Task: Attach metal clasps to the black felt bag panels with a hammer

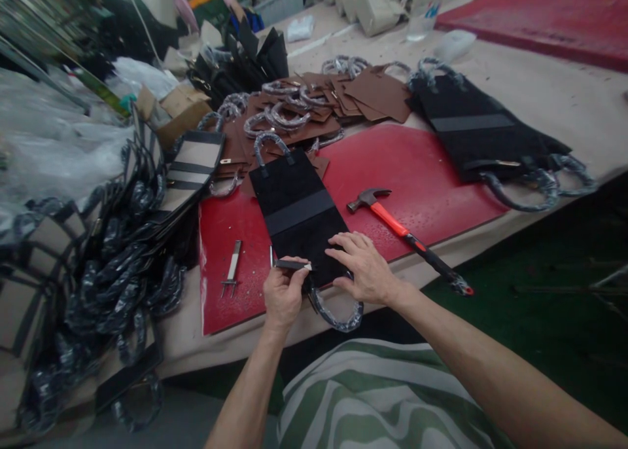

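A black bag panel [299, 207] with a smoother band across its middle lies on the red board [417, 154]. One plastic-wrapped handle [269, 141] sticks out at its far end, another at the near end by my hands. My left hand [284, 295] is closed in a pinch on a short black strap [292, 264] at the panel's near left corner; a thin shiny rod stands beside it. Fingers spread, my right hand [363, 266] rests on the panel's near right part. To the right lies a claw hammer [407, 236]; on the left, a pronged metal tool [232, 269].
Brown panels with wrapped handles [333, 99] are heaped behind the board. Black panels [481, 122] lie stacked at right. Many wrapped black-and-beige pieces [108, 272] crowd the left, near a cardboard box [181, 112]. The table edge runs just in front of me.
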### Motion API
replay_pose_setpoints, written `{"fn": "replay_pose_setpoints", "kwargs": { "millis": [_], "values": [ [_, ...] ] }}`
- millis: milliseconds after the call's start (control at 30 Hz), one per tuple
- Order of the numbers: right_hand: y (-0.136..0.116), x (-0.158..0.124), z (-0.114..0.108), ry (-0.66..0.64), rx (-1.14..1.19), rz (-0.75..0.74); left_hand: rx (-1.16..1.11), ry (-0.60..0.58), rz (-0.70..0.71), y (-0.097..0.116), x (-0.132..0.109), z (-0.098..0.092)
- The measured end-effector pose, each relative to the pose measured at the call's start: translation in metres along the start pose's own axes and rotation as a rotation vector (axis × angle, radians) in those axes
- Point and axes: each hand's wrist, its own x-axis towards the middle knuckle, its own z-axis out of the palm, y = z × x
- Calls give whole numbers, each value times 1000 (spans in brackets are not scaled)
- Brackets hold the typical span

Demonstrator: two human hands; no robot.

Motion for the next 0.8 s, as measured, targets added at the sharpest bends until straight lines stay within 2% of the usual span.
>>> {"fn": "replay_pose_setpoints", "kwargs": {
  "millis": [267,433,567,700,800],
  "values": [
    [1,0,-1,3,19,-6,84,-55,25,3,1,2],
    [2,0,0,0,22,-3,265,-116,177,5,3,3],
    [2,-1,0,-2,8,-5,413,-117,284,3,3,4],
    [2,-2,0,-7,3,1,444,-90,369,-3,0,7],
    [2,-2,0,-4,16,4,435,-92,371,-3,-1,9]
  ]
}}
